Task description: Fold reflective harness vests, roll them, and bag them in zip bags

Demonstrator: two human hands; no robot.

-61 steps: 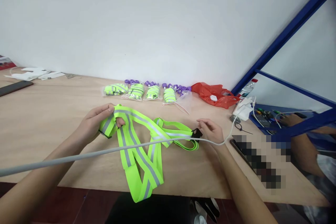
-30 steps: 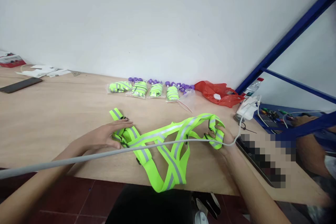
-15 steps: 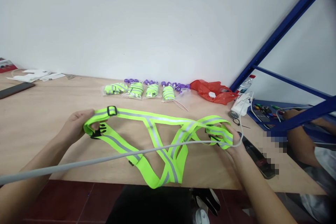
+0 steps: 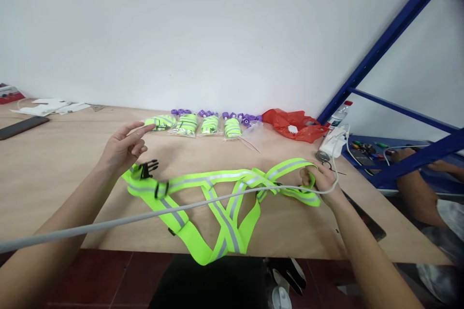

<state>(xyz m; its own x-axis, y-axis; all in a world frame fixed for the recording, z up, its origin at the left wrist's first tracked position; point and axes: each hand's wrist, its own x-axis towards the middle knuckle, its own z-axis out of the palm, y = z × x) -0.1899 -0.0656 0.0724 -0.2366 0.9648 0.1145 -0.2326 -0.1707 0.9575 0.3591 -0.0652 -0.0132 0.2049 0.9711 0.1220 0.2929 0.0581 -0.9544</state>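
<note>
A neon-yellow reflective vest (image 4: 228, 222) of elastic straps with grey stripes lies spread along the front of the table, its lower loop hanging at the edge. My left hand (image 4: 125, 145) is raised just above its left end, index finger stretched out, other fingers loosely bent, holding nothing. Below that hand sits a black buckle (image 4: 147, 169) with its prongs free, and a black strap slider (image 4: 161, 189) is close by. My right hand (image 4: 321, 181) is closed around the looped straps at the vest's right end; its fingertips are partly covered by the webbing.
Several bagged vests (image 4: 187, 124) stand in a row at the back, with purple parts (image 4: 250, 119) behind. A red plastic bag (image 4: 290, 125) and a bottle (image 4: 340, 115) are right of them. A grey cable (image 4: 203, 207) crosses my view. Another person's arm (image 4: 416, 188) is at right.
My left hand has let go of the vest's left end and moved up. That end has dropped onto the table. My right hand keeps its hold.
</note>
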